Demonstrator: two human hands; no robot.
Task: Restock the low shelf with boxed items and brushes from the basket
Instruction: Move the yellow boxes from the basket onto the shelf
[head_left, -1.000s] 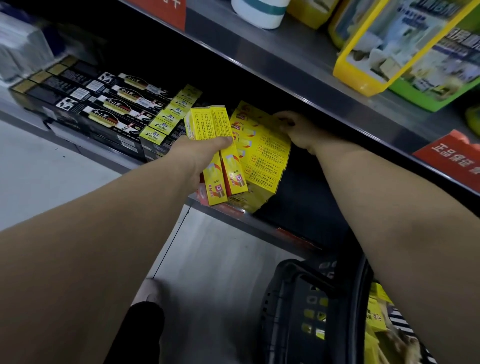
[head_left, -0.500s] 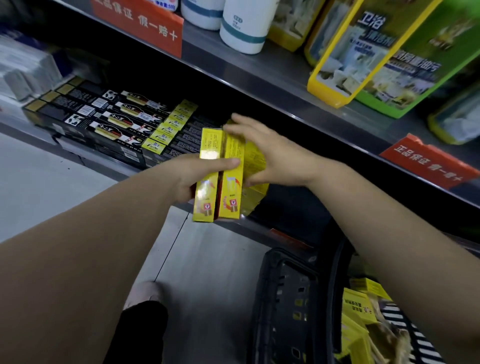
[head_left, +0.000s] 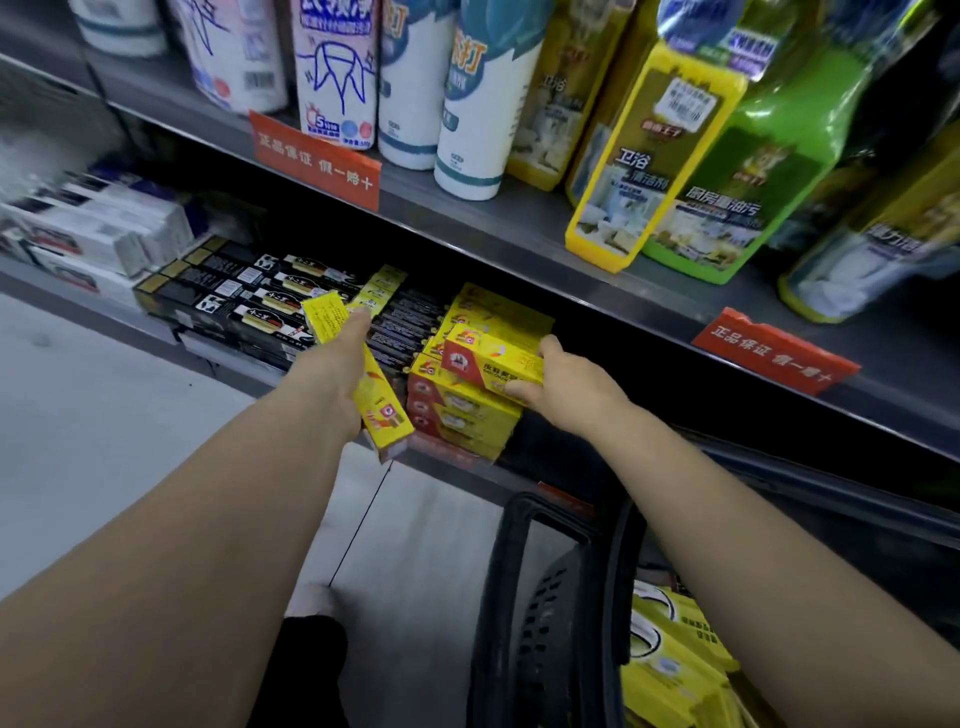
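Observed: left hand (head_left: 332, 374) – fingers (head_left: 362, 318) wrapped round a yellow box (head_left: 375, 397); right hand (head_left: 569, 387) gripped a second box (head_left: 488, 356) atop the shelf stack (head_left: 460, 413).

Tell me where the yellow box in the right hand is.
Head view, mid-frame: the yellow box, gripped by the right hand, sits atop the stack of yellow boxes on the low shelf, right of the black boxes.

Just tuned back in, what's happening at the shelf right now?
A person is restocking the low shelf. The right hand grips a yellow box at the top of the yellow stack there. The left hand holds a second yellow box, tilted, out in front of the shelf, not yet placed. The black basket below holds more yellow packs.
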